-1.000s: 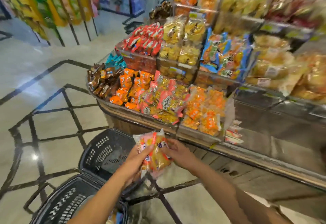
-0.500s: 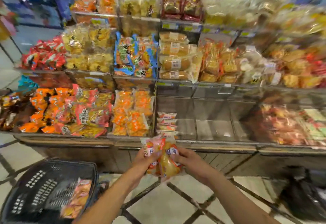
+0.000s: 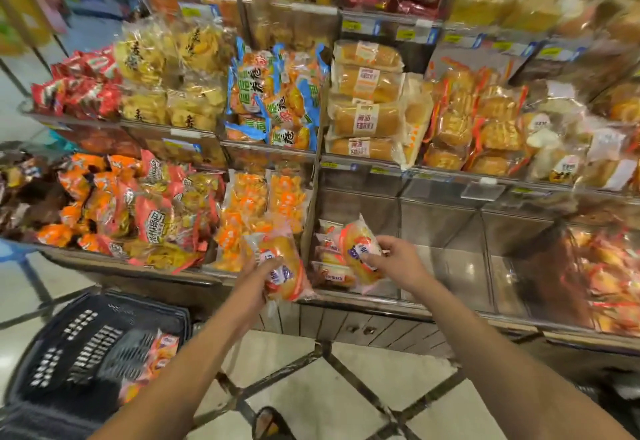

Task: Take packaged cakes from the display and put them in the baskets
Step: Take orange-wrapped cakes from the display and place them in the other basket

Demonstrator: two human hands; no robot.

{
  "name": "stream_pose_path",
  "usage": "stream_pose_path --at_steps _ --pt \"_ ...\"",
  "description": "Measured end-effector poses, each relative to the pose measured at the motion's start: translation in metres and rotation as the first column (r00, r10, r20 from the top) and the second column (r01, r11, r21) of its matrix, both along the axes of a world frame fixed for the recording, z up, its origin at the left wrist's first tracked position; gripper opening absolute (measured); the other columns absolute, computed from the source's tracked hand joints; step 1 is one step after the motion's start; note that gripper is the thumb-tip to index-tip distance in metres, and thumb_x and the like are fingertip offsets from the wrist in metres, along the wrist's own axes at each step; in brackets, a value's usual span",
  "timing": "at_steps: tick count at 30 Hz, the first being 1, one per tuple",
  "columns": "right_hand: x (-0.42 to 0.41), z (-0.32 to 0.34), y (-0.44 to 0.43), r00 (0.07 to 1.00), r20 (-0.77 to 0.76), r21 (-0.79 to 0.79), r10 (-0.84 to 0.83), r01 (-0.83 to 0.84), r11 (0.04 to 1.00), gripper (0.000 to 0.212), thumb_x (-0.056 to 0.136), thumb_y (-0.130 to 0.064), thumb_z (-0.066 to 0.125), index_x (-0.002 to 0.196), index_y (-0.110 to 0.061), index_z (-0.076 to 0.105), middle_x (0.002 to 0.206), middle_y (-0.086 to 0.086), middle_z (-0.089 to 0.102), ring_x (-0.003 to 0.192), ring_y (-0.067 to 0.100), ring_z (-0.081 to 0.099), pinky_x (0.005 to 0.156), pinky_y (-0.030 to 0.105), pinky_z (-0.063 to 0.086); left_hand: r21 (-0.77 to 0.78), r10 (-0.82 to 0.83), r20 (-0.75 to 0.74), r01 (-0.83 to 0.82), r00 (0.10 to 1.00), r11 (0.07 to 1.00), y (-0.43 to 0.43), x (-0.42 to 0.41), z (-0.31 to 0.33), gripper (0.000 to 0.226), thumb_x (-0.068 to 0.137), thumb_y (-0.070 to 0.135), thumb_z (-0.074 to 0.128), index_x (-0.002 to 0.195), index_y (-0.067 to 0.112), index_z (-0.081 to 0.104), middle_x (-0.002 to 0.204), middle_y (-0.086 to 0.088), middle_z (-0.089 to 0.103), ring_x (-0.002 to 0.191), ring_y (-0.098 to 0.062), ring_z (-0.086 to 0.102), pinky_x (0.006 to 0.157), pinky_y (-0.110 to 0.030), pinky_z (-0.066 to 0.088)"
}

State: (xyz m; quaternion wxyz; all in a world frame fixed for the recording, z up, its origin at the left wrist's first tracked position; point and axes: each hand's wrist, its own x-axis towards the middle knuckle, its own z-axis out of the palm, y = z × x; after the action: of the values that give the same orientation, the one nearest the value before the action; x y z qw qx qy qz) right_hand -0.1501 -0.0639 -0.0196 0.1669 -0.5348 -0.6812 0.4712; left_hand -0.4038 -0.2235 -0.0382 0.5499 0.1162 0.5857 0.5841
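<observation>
One packaged cake [image 3: 288,261] is held in the curled left hand [image 3: 257,279]. A second cake [image 3: 356,244] is pinched by the right hand [image 3: 398,259], both at the front of the lower bin [image 3: 433,304]. The basket [image 3: 69,346] sits well apart, low left, so a slipping wrapper may be dropped short of it.

Red snack bags [image 3: 79,93] (heaped); dark-lined tiled floor [image 3: 363,387]

On floor at lower left, basket [image 3: 69,353] with one pack [image 3: 162,346] inside. Behind and right of it, display [image 3: 450,313]. Before its lowest tier, left hand [image 3: 258,275] holding cake [image 3: 287,263]; rightward, right hand [image 3: 398,259] holding second cake [image 3: 358,245] over stack [image 3: 330,271] in bin.
</observation>
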Motion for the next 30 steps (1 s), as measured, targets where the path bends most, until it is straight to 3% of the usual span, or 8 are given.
stream_pose_path --at_steps 2,4,9,12,16,21,24,30 --pt "-0.010 -0.010 0.016 0.983 0.152 0.073 0.104 -0.116 0.991 0.038 0.080 -0.030 0.084 0.116 -0.028 0.074 0.107 -0.015 0.073 0.091 0.008 0.070 0.083 0.035 0.058 0.010 0.024 -0.002 -0.024 1.000 1.000 0.012 -0.014 0.000 0.080 0.081 0.035 0.083 0.150 0.016 0.047 0.128 -0.010 0.071 0.112 -0.026 0.072 0.096 -0.044 0.056" --pt "-0.021 -0.020 0.026 0.914 0.343 0.121 0.217 -0.272 0.955 0.045 0.082 -0.033 0.081 0.126 -0.028 0.069 0.114 -0.010 0.071 0.094 0.009 0.064 0.078 0.028 0.048 0.000 0.037 -0.010 -0.037 0.999 0.999 0.021 -0.023 -0.002 0.101 0.069 0.044 0.088 0.155 0.016 0.041 0.132 -0.008 0.070 0.114 -0.025 0.072 0.102 -0.046 0.054" --pt "-0.043 -0.066 0.042 0.696 0.601 -0.036 0.393 -0.468 0.883 0.057 0.086 -0.040 0.073 0.141 -0.033 0.057 0.127 0.001 0.069 0.109 0.020 0.065 0.087 0.030 0.053 -0.007 0.072 -0.043 -0.073 0.996 0.997 0.036 -0.030 -0.006 0.058 0.090 0.033 0.076 0.142 0.021 0.055 0.128 -0.008 0.072 0.111 -0.026 0.072 0.097 -0.048 0.056" --pt "-0.055 -0.094 0.047 0.611 0.637 -0.109 0.470 -0.532 0.839 0.055 0.088 -0.040 0.070 0.141 -0.032 0.056 0.135 0.002 0.064 0.118 0.024 0.062 0.093 0.034 0.054 -0.015 0.148 -0.033 -0.148 0.988 0.989 0.044 -0.030 -0.012 0.041 0.098 0.022 0.068 0.137 0.015 0.058 0.117 -0.011 0.075 0.103 -0.029 0.074 0.087 -0.046 0.058" --pt "-0.067 -0.123 0.048 0.569 0.651 -0.092 0.502 -0.598 0.796 0.049 0.091 -0.041 0.067 0.139 -0.035 0.057 0.135 -0.002 0.062 0.120 0.023 0.061 0.092 0.032 0.051 -0.019 0.249 -0.034 -0.250 0.968 0.968 0.050 -0.025 -0.019 0.042 0.101 0.016 0.062 0.141 0.007 0.053 0.112 -0.008 0.076 0.099 -0.024 0.075 0.079 -0.038 0.060" --pt "-0.078 -0.150 0.056 0.506 0.632 -0.132 0.588 -0.677 0.724 0.048 0.091 -0.032 0.067 0.138 -0.030 0.057 0.140 0.002 0.056 0.121 0.025 0.059 0.098 0.036 0.052 -0.007 0.292 -0.015 -0.292 0.956 0.956 0.056 -0.017 -0.019 0.055 0.095 0.020 0.068 0.144 0.003 0.048 0.134 -0.026 0.064 0.122 -0.041 0.064 0.105 -0.058 0.051" --pt "-0.078 -0.159 0.060 0.492 0.633 -0.108 0.598 -0.708 0.698 0.047 0.094 -0.029 0.064 0.141 -0.028 0.057 0.142 0.004 0.051 0.122 0.026 0.057 0.097 0.034 0.051 -0.005 0.323 -0.013 -0.323 0.946 0.946 0.060 -0.016 -0.020 0.056 0.094 0.021 0.068 0.144 0.005 0.048 0.135 -0.026 0.063 0.125 -0.044 0.061 0.108 -0.062 0.048" --pt "-0.082 -0.174 0.066 0.495 0.653 -0.065 0.573 -0.718 0.693 0.042 0.089 -0.032 0.070 0.130 -0.032 0.060 0.127 -0.002 0.063 0.117 0.021 0.059 0.094 0.039 0.053 0.000 0.327 -0.014 -0.327 0.945 0.945 0.066 -0.014 -0.019 0.062 0.090 0.027 0.066 0.145 0.004 0.049 0.135 -0.026 0.064 0.126 -0.044 0.061 0.105 -0.060 0.050"
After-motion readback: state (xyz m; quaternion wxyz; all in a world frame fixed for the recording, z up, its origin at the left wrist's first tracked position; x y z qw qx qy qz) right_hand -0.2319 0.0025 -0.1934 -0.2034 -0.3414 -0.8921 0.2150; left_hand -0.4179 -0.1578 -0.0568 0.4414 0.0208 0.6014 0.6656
